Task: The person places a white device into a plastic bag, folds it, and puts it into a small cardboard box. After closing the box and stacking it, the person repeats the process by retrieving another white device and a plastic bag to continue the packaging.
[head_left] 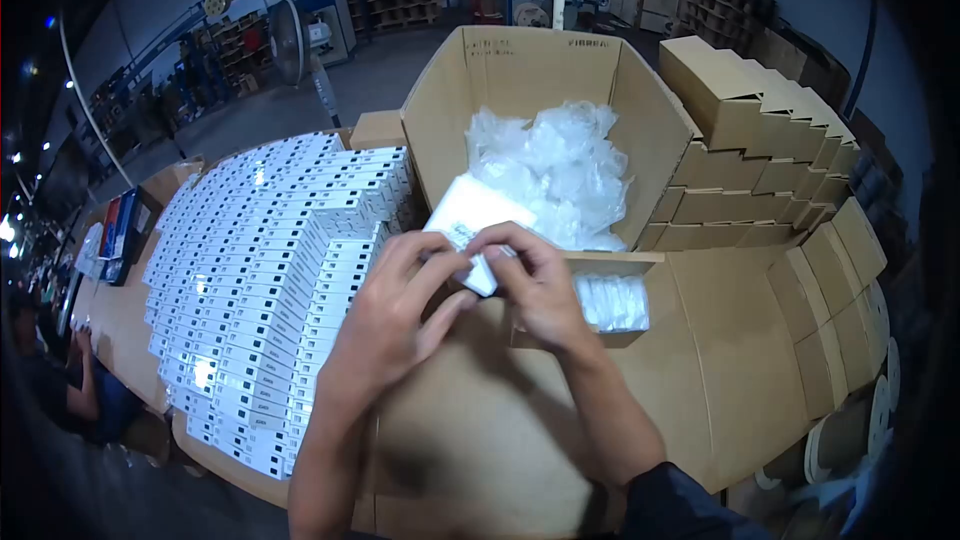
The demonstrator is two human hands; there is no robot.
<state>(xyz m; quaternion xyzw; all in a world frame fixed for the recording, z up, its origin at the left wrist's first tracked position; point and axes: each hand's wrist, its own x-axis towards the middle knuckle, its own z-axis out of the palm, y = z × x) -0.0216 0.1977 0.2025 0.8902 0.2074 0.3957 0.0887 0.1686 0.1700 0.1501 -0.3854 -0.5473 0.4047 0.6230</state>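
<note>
A small white box (472, 204) is held up between my two hands, over the near edge of a large carton. My left hand (398, 292) has its fingers closed at the box's near left end. On the other side my right hand (535, 285) pinches the near end with thumb and index finger. Dark print shows on the box close to the fingertips, too blurred to read. My fingers partly hide that end. Just beyond and below the right hand, a small open carton (628, 338) holds several clear-wrapped pieces (612, 302).
Many white boxes (250, 270) are stacked at the left. The large open carton (530, 65) contains crumpled clear plastic bags (555, 165). Brown cartons (740, 180) are piled at the right, with more along the right edge. A person (85, 380) sits at the far left.
</note>
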